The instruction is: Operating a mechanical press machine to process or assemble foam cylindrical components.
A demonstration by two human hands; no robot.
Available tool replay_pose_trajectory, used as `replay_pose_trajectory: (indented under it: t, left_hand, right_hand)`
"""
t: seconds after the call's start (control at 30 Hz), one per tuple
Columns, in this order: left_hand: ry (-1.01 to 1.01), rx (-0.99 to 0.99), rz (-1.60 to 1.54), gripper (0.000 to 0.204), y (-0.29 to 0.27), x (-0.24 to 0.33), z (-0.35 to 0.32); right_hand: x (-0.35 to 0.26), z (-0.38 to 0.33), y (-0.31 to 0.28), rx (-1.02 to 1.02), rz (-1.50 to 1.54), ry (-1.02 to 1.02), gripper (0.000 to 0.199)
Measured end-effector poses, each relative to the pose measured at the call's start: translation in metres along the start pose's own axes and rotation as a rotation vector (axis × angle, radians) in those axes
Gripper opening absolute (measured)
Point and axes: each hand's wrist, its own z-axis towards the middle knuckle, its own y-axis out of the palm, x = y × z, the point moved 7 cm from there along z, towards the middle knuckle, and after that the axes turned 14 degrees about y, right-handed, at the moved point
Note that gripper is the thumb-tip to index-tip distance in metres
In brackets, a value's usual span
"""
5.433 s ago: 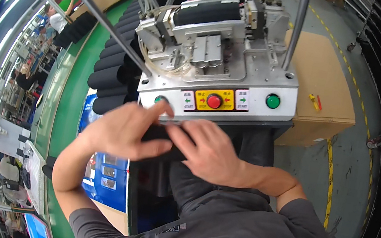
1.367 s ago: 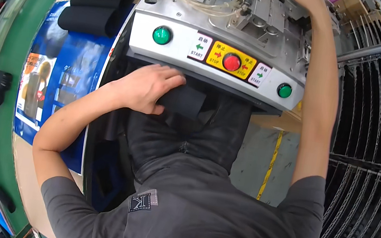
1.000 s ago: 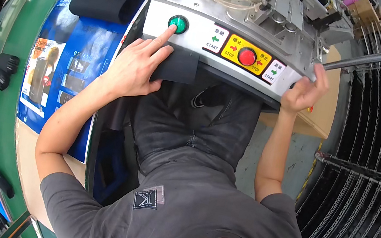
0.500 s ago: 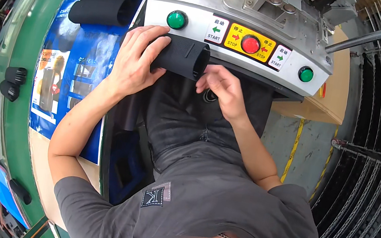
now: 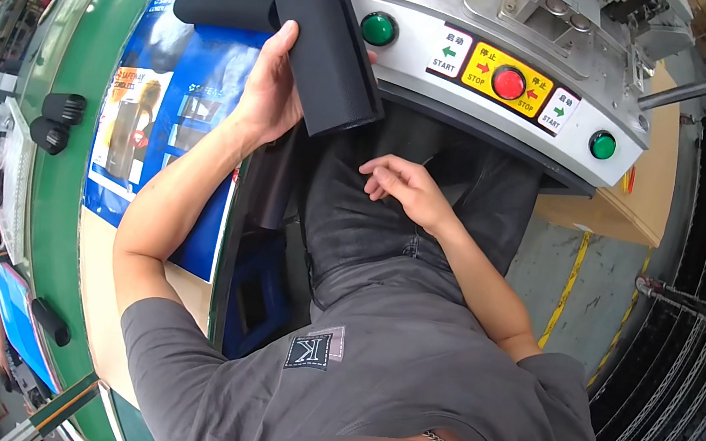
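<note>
Left hand (image 5: 269,99) fingers are gripping a black sleeve (image 5: 326,43), tilted in front of the green button (image 5: 378,28). Right hand (image 5: 405,187) is resting loosely curled on the lap. Yellow label is surrounding the red button (image 5: 509,82); cardboard box (image 5: 632,197) is partly hidden behind the panel

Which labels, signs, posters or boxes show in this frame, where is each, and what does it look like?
Yellow label: machine front panel, around the red button, rectangular.
White labels: beside each green button, small, with green arrows.
Blue poster: flat on the table under the left hand, which holds a black sleeve; white patches.
Cardboard box: on the floor, right of the machine, brown.
</note>
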Motion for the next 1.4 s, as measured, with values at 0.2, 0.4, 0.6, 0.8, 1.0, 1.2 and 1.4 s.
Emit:
replay_pose_trajectory:
  t: [0.2,0.4,0.6,0.8,1.0,1.2,1.4]
  left_hand:
    - [0.305,-0.041,0.507,0.061,0.016,0.059,0.006]
    - [0.860,-0.198,1.512,0.065,0.069,0.209,0.002]
    - [0.491,-0.317,2.031,0.075,0.034,0.223,0.047]
    - [0.349,-0.385,2.272,0.072,0.002,0.210,0.069]
    - [0.363,-0.365,2.346,0.071,-0.006,0.213,0.066]
    - [0.634,-0.290,2.310,0.074,-0.020,0.239,0.035]
    - [0.136,0.466,2.801,0.070,-0.150,0.363,-0.057]
  right_hand:
    - [0.065,0.022,-0.036,0.097,-0.207,0.033,0.027]
    - [0.127,0.022,-0.096,0.261,-0.775,0.295,0.039]
    - [0.128,0.040,-0.083,0.134,-0.672,0.118,0.040]
    - [0.131,0.031,-0.090,0.146,-0.682,0.187,0.045]
    - [0.138,0.038,-0.090,0.159,-0.675,0.241,0.044]
    - [0.140,0.037,-0.085,0.111,-0.689,0.267,0.038]
    - [0.126,0.034,-0.080,0.146,-0.752,0.251,0.043]
